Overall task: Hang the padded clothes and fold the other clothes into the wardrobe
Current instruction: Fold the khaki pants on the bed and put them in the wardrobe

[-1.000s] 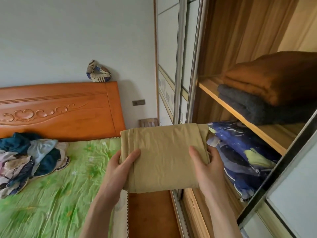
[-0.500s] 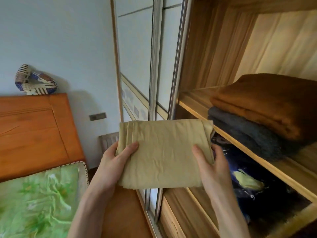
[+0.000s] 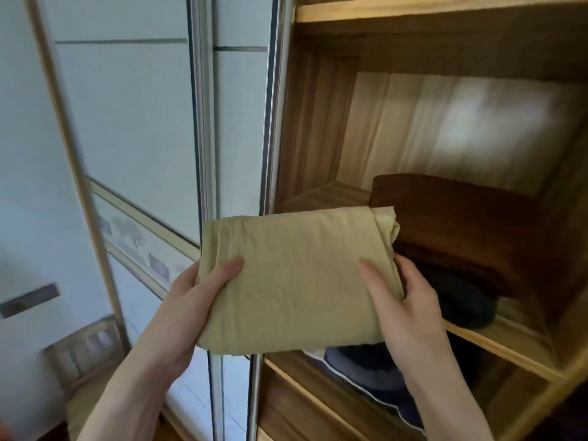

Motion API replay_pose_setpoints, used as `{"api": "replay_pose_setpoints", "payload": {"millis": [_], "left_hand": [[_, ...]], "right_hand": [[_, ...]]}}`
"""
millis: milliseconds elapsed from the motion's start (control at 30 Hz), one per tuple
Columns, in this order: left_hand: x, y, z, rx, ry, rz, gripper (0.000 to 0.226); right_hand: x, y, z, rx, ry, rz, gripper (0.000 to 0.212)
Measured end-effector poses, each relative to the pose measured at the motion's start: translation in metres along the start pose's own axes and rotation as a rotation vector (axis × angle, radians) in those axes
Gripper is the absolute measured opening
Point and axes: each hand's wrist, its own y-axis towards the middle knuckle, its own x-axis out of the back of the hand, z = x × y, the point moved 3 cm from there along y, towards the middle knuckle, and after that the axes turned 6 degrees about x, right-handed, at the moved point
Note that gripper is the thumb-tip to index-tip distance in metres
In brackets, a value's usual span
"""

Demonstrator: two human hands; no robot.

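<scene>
Left hand: your left hand (image 3: 194, 300) grips the left edge of the folded cloth (image 3: 296, 281); the thumb lies flat on top, pointing right, and the other fingers are tucked out of sight beneath it.
Left forearm: bare, it rises from the bottom edge of the view and slants up to the right, the wrist bent a little inward toward the cloth.
Right hand: your right hand (image 3: 404, 300) clamps the right edge; the thumb presses down on the top face, pointing up and left, and the fingers curl round the bunched right side.
Right forearm: bare, it comes up from the lower right corner and leans left toward the cloth.
Folded cloth: tan, folded into a flat rectangle, held between both hands in front of the open wardrobe (image 3: 318, 128), its far edge level with the shelf (image 3: 496, 345); you cannot tell whether it touches the shelf.
Shelf: a brown blanket (image 3: 455, 230) lies folded on it, stacked on a dark grey blanket (image 3: 458, 300); the cloth's right corner sits just beside the brown one.
Below the shelf: a dark blue bundle (image 3: 366, 367) with a pale edge shows under the cloth.
Sliding door: the pale sliding door (image 3: 127, 122) stands to the left of the opening, behind your left hand.
</scene>
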Motion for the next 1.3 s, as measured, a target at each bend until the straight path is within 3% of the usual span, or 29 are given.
{"api": "replay_pose_setpoints", "payload": {"millis": [100,433,867,1133,1300], "left_hand": [[-0.022,0.016,-0.019,-0.018,0.001,0.073,0.04],[-0.092,0.045,-0.058,-0.035,0.048,0.238,0.047],[-0.199,0.103,-0.105,-0.061,0.22,0.492,0.063],[-0.25,0.148,-0.119,-0.072,0.204,0.631,0.104],[-0.271,0.168,-0.11,-0.079,0.251,0.644,0.111]], "right_hand": [[0.018,0.011,0.019,0.05,0.003,-0.086,0.049],[0.071,0.039,0.056,0.153,0.027,-0.156,0.049],[0.127,0.086,0.065,0.078,-0.082,-0.438,0.056],[0.141,0.106,0.073,0.041,-0.132,-0.553,0.042],[0.149,0.122,0.069,-0.018,-0.274,-0.57,0.028]]}}
